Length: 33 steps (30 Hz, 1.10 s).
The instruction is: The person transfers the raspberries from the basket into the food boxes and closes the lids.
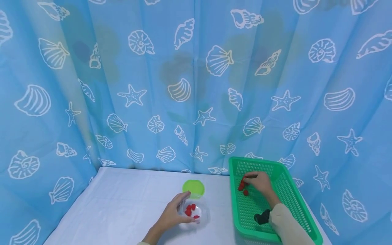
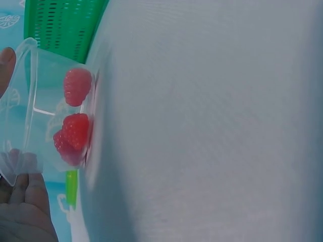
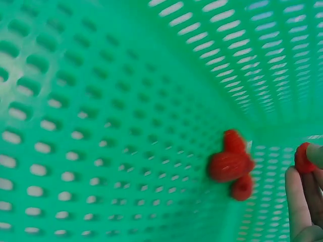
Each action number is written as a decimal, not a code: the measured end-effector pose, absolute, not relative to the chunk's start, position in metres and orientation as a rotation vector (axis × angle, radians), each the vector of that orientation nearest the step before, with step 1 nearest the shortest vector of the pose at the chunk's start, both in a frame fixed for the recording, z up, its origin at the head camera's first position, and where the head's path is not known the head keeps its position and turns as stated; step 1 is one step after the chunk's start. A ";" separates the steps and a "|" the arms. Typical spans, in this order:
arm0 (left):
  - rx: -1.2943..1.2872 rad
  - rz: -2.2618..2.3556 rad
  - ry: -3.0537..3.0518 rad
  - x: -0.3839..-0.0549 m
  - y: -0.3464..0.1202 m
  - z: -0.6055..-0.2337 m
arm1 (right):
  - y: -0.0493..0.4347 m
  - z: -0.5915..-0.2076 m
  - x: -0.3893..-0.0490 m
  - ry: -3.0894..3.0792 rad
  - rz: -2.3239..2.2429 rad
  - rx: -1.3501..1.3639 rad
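My left hand (image 1: 171, 213) holds a clear plastic tub (image 2: 48, 75) around its sides, thumb on one side and fingers on the other. The tub stands on the white-covered table, with several red raspberries (image 2: 75, 132) lying on its bottom. Over at the right, my right hand (image 1: 261, 183) reaches into a green perforated basket (image 1: 234, 207). Between thumb and fingers it pinches one raspberry (image 3: 303, 159), lifted above the basket floor. A small cluster of other raspberries (image 3: 229, 166) lies in the basket near that hand.
Just behind the tub lies a lime-green round lid (image 1: 193, 188). A black strapped device (image 1: 262, 217) sits at the right wrist. White cloth covers the table (image 1: 128, 197), and a blue shell-print curtain (image 1: 196, 88) hangs along its back edge.
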<state>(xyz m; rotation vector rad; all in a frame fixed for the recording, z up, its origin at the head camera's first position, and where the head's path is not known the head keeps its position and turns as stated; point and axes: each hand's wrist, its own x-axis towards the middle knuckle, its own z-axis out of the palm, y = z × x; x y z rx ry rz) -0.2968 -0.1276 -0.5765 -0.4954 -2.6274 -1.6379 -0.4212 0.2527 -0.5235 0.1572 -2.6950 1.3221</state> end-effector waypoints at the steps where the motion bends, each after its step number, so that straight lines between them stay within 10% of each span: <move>1: -0.494 -1.634 -2.628 -0.297 -0.128 -0.577 | 0.251 -0.520 -0.421 -2.687 1.327 0.164; 33: -0.401 -1.621 -2.659 -0.294 -0.122 -0.575 | 0.123 -0.456 -0.337 -2.360 1.670 0.743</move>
